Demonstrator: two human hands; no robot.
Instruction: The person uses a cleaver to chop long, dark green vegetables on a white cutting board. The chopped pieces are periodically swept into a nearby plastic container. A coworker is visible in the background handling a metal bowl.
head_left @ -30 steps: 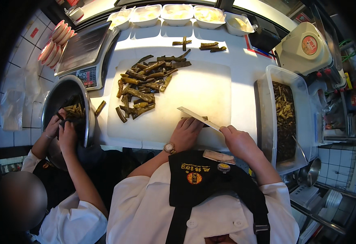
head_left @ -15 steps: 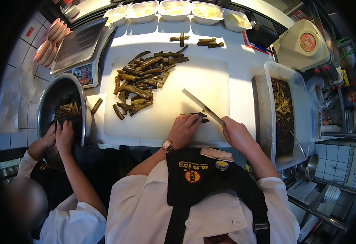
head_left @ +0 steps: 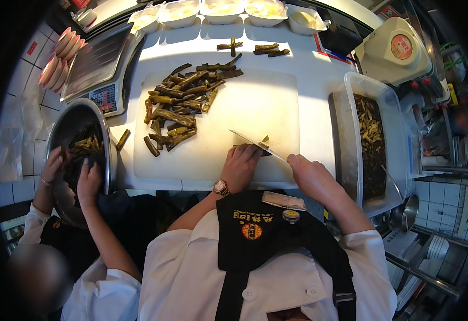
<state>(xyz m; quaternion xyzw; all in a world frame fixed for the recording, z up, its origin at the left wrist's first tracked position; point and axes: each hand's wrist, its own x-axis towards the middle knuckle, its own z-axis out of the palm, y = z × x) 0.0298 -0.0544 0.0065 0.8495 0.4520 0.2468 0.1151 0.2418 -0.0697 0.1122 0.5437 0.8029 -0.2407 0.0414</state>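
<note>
My left hand (head_left: 240, 166) is closed, pressing dark green pickled stalks (head_left: 266, 154) down near the front edge of a white cutting board (head_left: 260, 101). Its fingers mostly hide them. My right hand (head_left: 311, 174) grips the handle of a kitchen knife (head_left: 252, 140), seen nearly edge-on. The blade lies slantwise just beyond my left fingertips, over the stalks. A small cut piece (head_left: 265, 139) rests on the far side of the blade. A heap of similar stalks (head_left: 180, 101) covers the board's left part.
At left, a co-worker's hands (head_left: 88, 182) work in a metal bowl (head_left: 111, 160) of stalks, near a scale (head_left: 97, 64). Several white tubs (head_left: 222, 20) line the back. A clear plastic bin (head_left: 354, 128) and a beige machine (head_left: 389, 51) stand at right.
The knife has come down and left to my left fingertips, and a small cut piece now shows beyond the blade. The co-worker's hands have moved apart. My view has shifted slightly.
</note>
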